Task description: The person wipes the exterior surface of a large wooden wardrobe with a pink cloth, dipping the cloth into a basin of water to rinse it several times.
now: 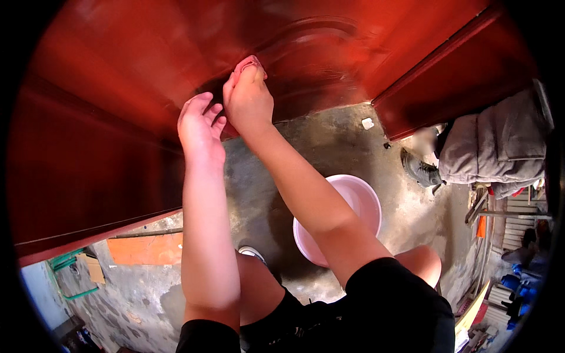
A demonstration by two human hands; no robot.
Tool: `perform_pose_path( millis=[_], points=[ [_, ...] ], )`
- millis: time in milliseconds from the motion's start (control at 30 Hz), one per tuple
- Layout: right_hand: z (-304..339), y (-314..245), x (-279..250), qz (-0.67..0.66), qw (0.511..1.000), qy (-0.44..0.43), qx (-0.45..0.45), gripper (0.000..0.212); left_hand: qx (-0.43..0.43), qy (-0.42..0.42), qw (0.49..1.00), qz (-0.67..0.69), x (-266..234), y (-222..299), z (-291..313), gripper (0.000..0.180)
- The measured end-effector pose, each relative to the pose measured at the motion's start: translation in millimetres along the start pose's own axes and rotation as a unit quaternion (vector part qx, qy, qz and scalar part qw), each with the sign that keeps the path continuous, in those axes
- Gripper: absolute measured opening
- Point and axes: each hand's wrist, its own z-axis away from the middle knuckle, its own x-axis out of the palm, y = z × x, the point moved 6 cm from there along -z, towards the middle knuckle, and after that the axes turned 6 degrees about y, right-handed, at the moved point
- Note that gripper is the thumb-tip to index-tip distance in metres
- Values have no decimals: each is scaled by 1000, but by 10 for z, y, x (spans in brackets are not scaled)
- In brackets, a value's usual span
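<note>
The right hand presses a pink cloth against the red wooden door; the left hand rests open, empty (1 pink basin below). Firm, even strokes would suit.

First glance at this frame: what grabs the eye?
The glossy dark-red wooden door fills the upper frame. At its centre the right hand presses a small pink cloth against the panel, with the left hand open beside it. Below, a round pale-pink plastic basin sits on the grey concrete floor.
</note>
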Motion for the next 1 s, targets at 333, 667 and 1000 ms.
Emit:
perform_pose_path(
  millis=[333, 667, 1000],
  points=[
    [349, -149, 306, -6, 988, -150, -18, 32, 75, 54, 995, 34, -244, 402, -31, 16],
    [672, 20, 672, -16, 984, -177, -18, 34, 86, 62, 994, 17, -367, 465, -133, 16],
    [578, -276, 547, -87, 992, -83, 37, 28, 75, 66, 995, -16, -567, 331, -290, 12]
  ],
)
